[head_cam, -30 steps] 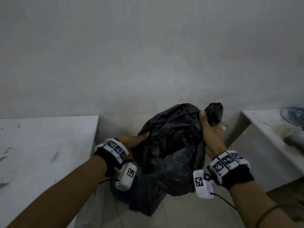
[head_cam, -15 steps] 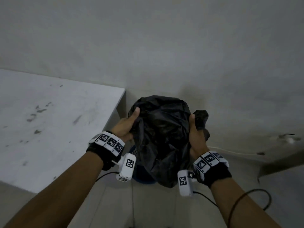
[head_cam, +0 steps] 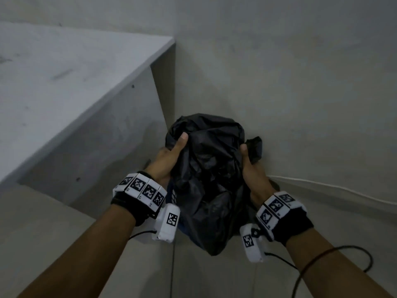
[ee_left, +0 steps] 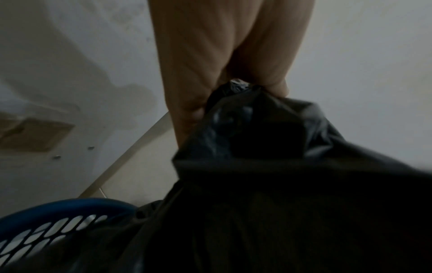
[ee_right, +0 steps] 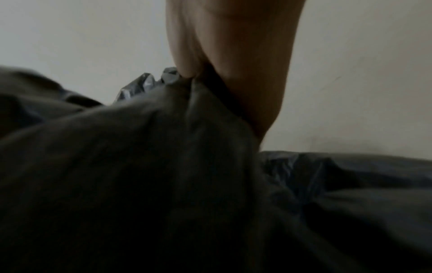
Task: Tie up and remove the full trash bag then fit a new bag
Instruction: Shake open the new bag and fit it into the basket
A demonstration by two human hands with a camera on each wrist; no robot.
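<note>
— Gripping what? 
— Left hand (head_cam: 169, 160) pinches the trash bag (head_cam: 208, 183) at nine o'clock, right hand (head_cam: 252, 175) clutches three o'clock; bag hangs between, over the blue bin (ee_left: 58, 218).

Your left hand (ee_left: 217, 61) grips the black bag (ee_left: 280, 184) at its bunched top, above the blue bin (ee_left: 58, 208).

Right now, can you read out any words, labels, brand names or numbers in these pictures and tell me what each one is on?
None: no readable words, brands or numbers anywhere.
Left wristband: only black-and-white square code patterns, no letters.
Right wristband: the same code patterns, no letters.
Black trash bag: plain, no print visible.
Blue bin: no label visible.
</note>
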